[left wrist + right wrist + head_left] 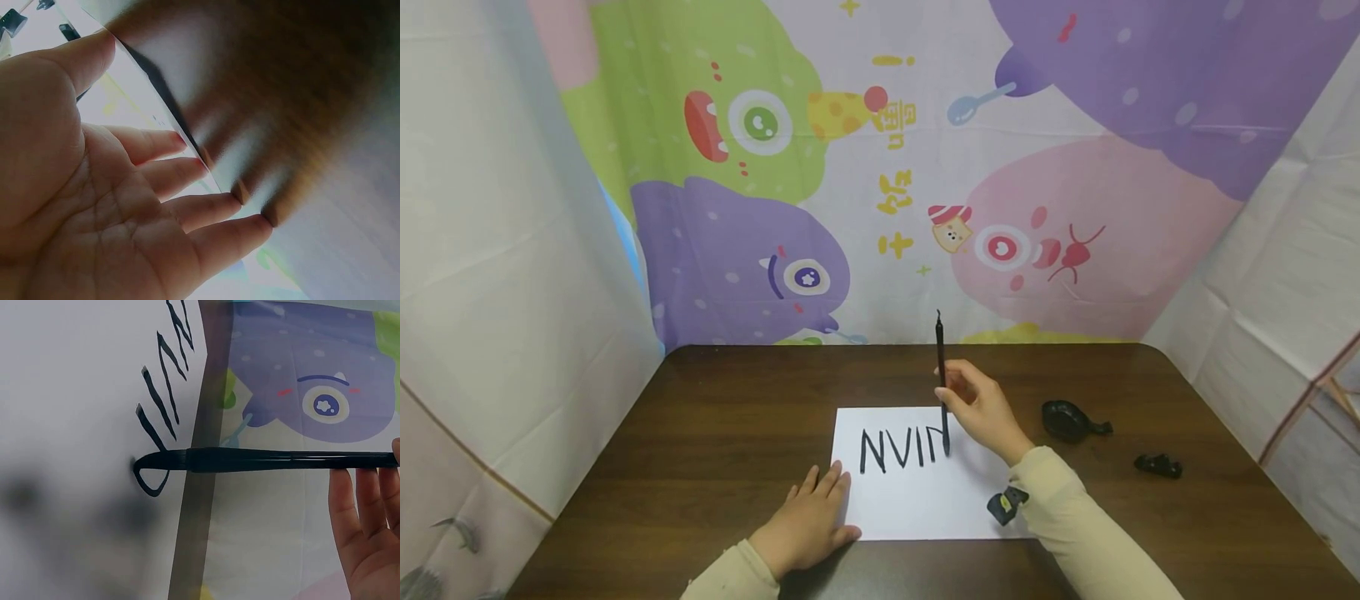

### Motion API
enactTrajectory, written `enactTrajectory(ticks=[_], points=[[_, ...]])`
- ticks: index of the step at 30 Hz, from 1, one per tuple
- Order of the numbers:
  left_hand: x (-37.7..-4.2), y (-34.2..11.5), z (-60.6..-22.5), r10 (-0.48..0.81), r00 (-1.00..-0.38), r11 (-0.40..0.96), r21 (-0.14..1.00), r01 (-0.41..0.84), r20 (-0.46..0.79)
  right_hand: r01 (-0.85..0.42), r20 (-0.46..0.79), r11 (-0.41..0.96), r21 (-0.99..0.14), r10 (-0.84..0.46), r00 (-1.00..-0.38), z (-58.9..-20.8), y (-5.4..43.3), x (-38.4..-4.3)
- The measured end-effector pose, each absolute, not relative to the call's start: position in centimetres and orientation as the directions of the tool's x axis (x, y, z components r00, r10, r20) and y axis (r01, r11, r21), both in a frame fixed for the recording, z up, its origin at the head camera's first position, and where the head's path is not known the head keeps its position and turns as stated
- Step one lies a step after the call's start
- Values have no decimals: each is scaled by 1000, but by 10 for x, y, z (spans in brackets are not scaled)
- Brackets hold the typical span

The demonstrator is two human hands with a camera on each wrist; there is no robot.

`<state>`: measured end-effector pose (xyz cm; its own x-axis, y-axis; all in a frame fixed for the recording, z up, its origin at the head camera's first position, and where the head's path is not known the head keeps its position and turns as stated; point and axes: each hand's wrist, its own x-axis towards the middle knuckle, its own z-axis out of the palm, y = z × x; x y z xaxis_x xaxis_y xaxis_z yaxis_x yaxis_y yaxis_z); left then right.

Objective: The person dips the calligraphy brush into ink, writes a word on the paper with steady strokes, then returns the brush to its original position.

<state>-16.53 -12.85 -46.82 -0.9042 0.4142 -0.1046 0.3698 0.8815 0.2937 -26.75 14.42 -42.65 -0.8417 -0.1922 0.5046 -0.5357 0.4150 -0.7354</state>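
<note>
One brush [941, 350] is pinched upright by the right hand [985, 410], tip on the paper [917, 510] toward its far edge, left edge steadied by the left hand [805, 523], fingers spread; light, even pressure advised.

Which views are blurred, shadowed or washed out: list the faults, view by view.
Head view: soft light, brush and paper clear; left wrist view: upper-left corner washed out, tabletop smeared and out of focus; right wrist view: dim, brush fairly sharp, dark blurred patches at lower left.
</note>
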Motion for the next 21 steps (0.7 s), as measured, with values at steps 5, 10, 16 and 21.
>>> enactTrajectory(ticks=[5, 10, 16, 21], points=[[-166, -129, -469, 414, -904, 883, 291, 369, -109, -547, 512, 406, -732, -203, -835, -432, 145, -271], [-166, -129, -469, 414, -903, 883, 290, 369, -113, -556, 516, 409, -724, -213, -830, -433, 144, -271], [-167, -130, -471, 414, -903, 883, 292, 367, -117, -546, 503, 394, -739, -216, -837, -433, 141, -269], [-167, -130, -472, 416, -902, 881, 295, 369, -115, -546, 501, 374, -749, -220, -837, -433, 139, -268]])
